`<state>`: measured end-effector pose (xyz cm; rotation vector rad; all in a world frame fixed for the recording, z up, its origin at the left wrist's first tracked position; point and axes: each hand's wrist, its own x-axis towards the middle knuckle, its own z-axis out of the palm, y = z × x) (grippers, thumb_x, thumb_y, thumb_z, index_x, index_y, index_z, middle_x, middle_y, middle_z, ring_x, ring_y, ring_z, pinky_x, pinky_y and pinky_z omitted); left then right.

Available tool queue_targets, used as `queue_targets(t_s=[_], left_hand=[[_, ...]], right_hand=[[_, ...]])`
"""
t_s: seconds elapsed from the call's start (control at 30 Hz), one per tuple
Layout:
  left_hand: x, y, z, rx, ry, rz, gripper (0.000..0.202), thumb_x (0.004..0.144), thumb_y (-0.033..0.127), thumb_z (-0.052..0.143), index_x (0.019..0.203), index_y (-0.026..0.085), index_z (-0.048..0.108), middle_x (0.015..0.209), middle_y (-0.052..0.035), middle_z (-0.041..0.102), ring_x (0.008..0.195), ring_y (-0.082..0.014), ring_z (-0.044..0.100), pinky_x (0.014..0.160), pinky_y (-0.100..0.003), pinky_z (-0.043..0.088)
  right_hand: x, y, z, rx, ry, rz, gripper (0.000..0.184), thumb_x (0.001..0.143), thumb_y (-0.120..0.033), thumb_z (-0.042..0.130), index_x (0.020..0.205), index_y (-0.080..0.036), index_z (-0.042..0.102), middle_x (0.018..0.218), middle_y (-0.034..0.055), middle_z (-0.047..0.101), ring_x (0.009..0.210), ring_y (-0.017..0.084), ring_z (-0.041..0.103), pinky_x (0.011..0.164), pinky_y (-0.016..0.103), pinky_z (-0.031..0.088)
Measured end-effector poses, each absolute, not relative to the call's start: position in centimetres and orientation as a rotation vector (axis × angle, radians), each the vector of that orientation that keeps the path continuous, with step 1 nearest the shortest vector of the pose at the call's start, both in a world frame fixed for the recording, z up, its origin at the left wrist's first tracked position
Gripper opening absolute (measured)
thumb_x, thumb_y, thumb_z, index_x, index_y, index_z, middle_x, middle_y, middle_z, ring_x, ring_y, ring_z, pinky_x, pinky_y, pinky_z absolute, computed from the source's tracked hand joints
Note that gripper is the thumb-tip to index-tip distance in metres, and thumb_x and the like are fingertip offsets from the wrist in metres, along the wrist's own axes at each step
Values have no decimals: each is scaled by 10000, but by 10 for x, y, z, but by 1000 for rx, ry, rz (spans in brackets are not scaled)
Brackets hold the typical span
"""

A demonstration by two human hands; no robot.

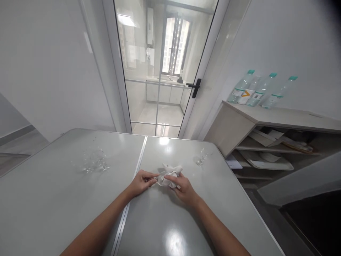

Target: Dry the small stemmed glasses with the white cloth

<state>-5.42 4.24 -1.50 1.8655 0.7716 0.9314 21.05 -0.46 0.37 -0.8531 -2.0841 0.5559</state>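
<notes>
My left hand pinches the narrow end of a clear stemmed glass, which lies sideways above the table. My right hand is closed around a white cloth, pressing it to the bowl of that glass. Part of the glass is hidden by the cloth and fingers. Several clear glasses stand close together on the left part of the table; their outlines are faint. Another clear glass is by itself near the right edge, beyond my right hand.
The glossy pale table has a metal seam across it. Beyond its far edge is a glass door with a black handle. To the right, a wooden shelf unit carries several plastic bottles and holds trays.
</notes>
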Motion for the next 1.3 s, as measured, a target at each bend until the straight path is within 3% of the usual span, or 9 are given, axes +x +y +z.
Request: queue_targets(t_s=[0.13, 0.3, 0.4, 0.53, 0.67, 0.87, 0.97, 1.13, 1.3], left_hand=[[-51, 39, -22, 2237, 818, 1065, 339, 949, 309, 633, 1254, 194, 728, 634, 1, 633, 552, -103, 468, 583, -233, 417], [-46, 36, -16, 2415, 796, 1100, 445, 968, 228, 593, 1412, 256, 580, 870, -46, 671, 754, -153, 595, 735, -285, 505], [-43, 34, -9, 2462, 785, 1148, 361, 967, 221, 578, 1325, 253, 609, 1076, -99, 628, 891, -182, 599, 808, -318, 515], [-44, 36, -9, 2260, 906, 1197, 113, 998, 283, 515, 975, 196, 584, 883, -34, 537, 706, -137, 499, 676, -267, 460], [-46, 43, -16, 1750, 1031, 1253, 342, 1036, 405, 419, 758, 206, 417, 676, 35, 381, 590, -116, 385, 547, -233, 365], [-42, 49, -16, 1402, 984, 1115, 429, 992, 539, 449, 721, 218, 364, 630, 69, 304, 481, -83, 251, 425, -213, 236], [-42, 44, -7, 1591, 1012, 1165, 338, 986, 490, 494, 806, 207, 448, 685, 48, 384, 556, -103, 365, 523, -231, 342], [-42, 35, -3, 1916, 1014, 1275, 250, 1003, 386, 482, 833, 207, 442, 765, 16, 420, 676, -137, 397, 658, -281, 369], [-42, 39, -14, 1650, 1093, 1230, 326, 1031, 419, 414, 777, 217, 381, 667, 47, 330, 568, -116, 315, 539, -256, 305]], right_hand=[[186, -10, 5, -991, -1554, 1132, 428, 901, -367, 706, 1312, -258, 653, 1204, 78, 702, 1031, 243, 662, 913, 381, 520], [177, -6, 2, -965, -1023, 1278, 577, 773, -396, 843, 1285, -208, 654, 1052, 75, 709, 916, 221, 644, 806, 324, 517], [178, -3, 2, -1001, -844, 1358, 642, 773, -447, 836, 1321, -194, 614, 952, 60, 700, 825, 205, 635, 725, 297, 510], [176, -7, 2, -1015, -961, 1381, 651, 838, -533, 751, 1363, -188, 580, 933, 64, 689, 764, 199, 636, 678, 290, 510], [175, -16, -3, -1009, -1618, 1018, 520, 925, -432, 668, 1404, -252, 573, 1119, 94, 717, 892, 234, 668, 829, 365, 540], [184, -12, -7, -834, -2211, 498, 368, 999, -232, 487, 1303, -314, 677, 1050, 81, 756, 1036, 255, 670, 1039, 500, 461], [183, -11, -1, -1035, -1824, 669, 305, 956, -349, 595, 1224, -254, 709, 997, 97, 735, 955, 258, 666, 895, 430, 531], [174, -13, 12, -1113, -1083, 1314, 668, 851, -545, 720, 1395, -216, 516, 767, 2, 640, 639, 158, 578, 606, 262, 480], [177, -17, 10, -1120, -1595, 1040, 578, 937, -409, 645, 1468, -258, 474, 949, 53, 698, 776, 199, 628, 738, 319, 525]])
